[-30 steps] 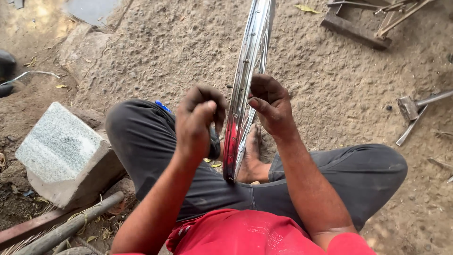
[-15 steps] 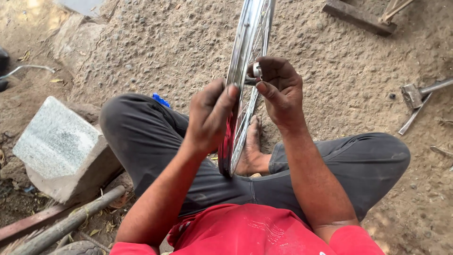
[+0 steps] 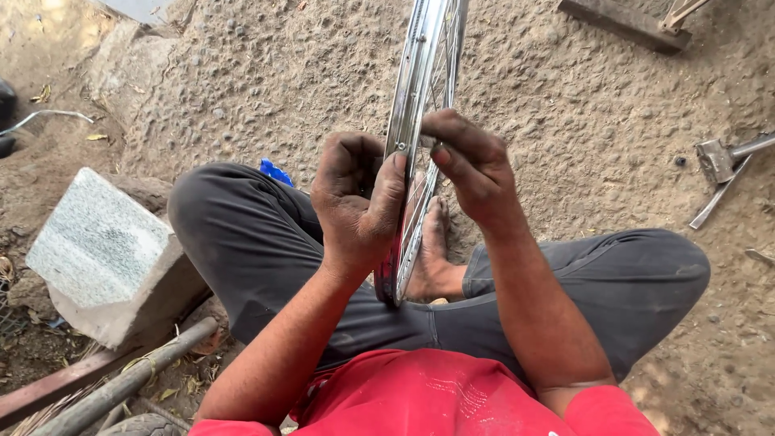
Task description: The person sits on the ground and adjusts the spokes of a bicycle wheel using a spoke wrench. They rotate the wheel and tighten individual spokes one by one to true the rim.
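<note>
A shiny chrome bicycle wheel rim (image 3: pixel 420 73) with thin spokes stands upright between my crossed legs, its lower edge resting by my bare foot (image 3: pixel 428 258). My left hand (image 3: pixel 355 198) grips the rim from the left, thumb pressed along its edge. My right hand (image 3: pixel 472 165) is at the rim's right side, with the fingers bent in on the rim and spokes. Both hands are dark with grime. I sit on rough ground in grey trousers and a red shirt.
A grey stone block (image 3: pixel 105 250) lies at my left, with a metal pipe (image 3: pixel 121 387) and a rusty bar below it. A hammer (image 3: pixel 726 157) lies on the ground at the right. A wooden plank (image 3: pixel 622 24) is at the top right. A small blue object (image 3: pixel 276 172) sits behind my left knee.
Both hands slid up the rim from its lower part. My right hand went from lying flat beside the rim to fingers bent in on it. The view shifted slightly.
</note>
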Tool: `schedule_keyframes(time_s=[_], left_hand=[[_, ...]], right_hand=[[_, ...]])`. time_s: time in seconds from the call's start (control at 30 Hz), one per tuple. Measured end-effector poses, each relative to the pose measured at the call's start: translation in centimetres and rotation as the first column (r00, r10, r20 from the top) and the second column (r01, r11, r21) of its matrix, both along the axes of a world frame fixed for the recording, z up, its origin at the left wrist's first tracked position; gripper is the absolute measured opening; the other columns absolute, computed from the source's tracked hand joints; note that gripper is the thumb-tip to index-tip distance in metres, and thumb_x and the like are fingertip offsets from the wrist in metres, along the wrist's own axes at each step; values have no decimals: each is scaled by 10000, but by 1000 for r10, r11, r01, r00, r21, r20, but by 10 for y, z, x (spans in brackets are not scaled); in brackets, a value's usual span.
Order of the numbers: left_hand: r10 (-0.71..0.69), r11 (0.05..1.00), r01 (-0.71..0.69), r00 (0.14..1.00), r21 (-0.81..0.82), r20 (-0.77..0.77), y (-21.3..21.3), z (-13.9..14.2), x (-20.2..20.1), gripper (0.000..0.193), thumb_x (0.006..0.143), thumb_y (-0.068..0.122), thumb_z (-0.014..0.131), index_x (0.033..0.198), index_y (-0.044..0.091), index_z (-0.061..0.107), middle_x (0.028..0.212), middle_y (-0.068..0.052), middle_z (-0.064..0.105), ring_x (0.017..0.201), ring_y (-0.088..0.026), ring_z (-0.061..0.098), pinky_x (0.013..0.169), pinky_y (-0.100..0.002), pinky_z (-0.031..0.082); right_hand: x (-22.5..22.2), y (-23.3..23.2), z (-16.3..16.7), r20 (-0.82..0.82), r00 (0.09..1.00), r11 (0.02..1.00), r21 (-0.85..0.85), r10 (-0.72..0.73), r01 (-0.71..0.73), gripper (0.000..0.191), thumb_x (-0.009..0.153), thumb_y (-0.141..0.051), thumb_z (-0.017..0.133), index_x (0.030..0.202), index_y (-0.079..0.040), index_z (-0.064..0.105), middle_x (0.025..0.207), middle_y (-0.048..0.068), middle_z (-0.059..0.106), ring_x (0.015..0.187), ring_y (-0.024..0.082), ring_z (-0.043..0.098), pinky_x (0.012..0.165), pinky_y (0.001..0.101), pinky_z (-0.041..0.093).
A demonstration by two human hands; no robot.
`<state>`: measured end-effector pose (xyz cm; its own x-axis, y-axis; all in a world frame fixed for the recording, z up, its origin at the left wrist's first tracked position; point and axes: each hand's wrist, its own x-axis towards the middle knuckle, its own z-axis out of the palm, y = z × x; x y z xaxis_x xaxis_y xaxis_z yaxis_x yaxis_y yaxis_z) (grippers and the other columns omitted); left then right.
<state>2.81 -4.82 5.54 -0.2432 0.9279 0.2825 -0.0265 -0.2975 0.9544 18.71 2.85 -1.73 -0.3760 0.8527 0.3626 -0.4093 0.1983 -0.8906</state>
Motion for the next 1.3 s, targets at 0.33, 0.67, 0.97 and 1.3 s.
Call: schedule_keyframes(time_s=[0.33,0.67,0.97,1.3], left_hand=[[35,999,-34,999,-24,18,-4,-1,3,210,1052,50,699,1191,9,548,970,-5,609,785,5,579,720,-162,476],[34,999,-34,999,1,9,-7,-2,3,236,1076,58,701,1254,1,558,934,2,605,727,25,553,631,-125,435],[46,999,-47,998,-3,-51,-7,2,1,247,1046,72,708,1237,-10,575,1087,-24,621,692,35,484,572,-144,399],[10,1000,-11,995,17,103,-8,0,0,342,1061,68,728,1350,-26,571,1252,-109,685,643,45,483,526,-133,408]], right_hand=[[6,5,3,79,997,991,136,-9,-2,187,1078,-176,687,1253,-122,728,1199,86,719,1128,140,694,983,294,618],[-16,-8,13,-95,993,989,-125,72,-84,251,1087,-218,701,1264,-58,621,1064,32,717,967,83,670,893,259,583],[-17,-16,25,47,996,990,123,-81,75,247,1078,-260,733,1218,-73,653,1110,61,717,1066,121,689,977,300,608],[-11,-16,21,-136,990,999,17,-46,49,281,1018,-123,845,1189,-144,623,1240,67,697,1151,141,688,1040,285,610]])
